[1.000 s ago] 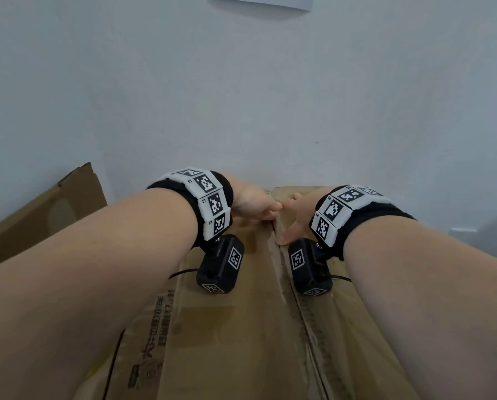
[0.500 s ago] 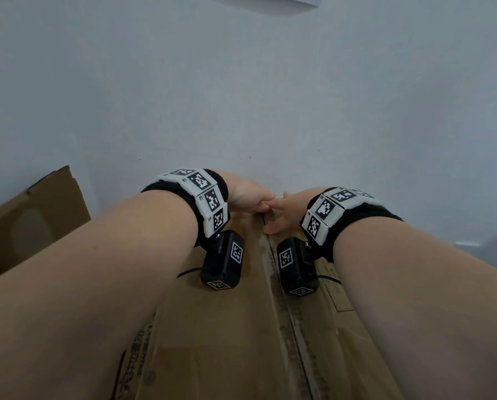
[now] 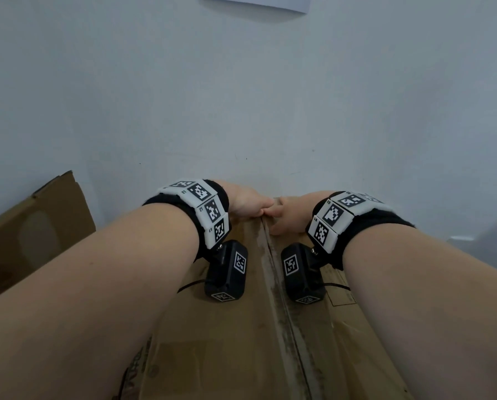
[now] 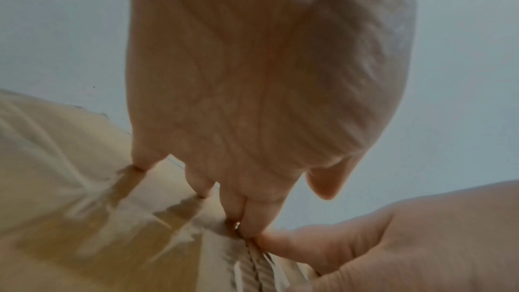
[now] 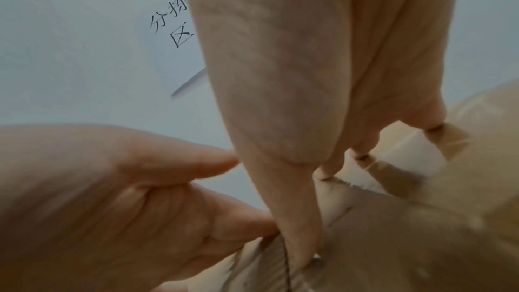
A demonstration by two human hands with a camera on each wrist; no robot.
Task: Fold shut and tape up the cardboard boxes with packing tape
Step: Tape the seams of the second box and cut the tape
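An open flap [image 3: 34, 235] of a second cardboard box pokes in at far left, mostly cut off. The cardboard box [image 3: 241, 342] fills the lower middle, flaps folded shut and meeting at a centre seam [image 3: 273, 284] with glossy tape along it; its sides lie out of frame. The left hand [image 3: 248, 202] reaches to the far end of the seam, straight fingertips [image 4: 202, 188] pressing the top, grip released. The right hand [image 3: 292, 215] mirrors it, thumb [image 5: 297, 230] on the seam, fingers extended, grasping nothing. Both wrist views are blurred.
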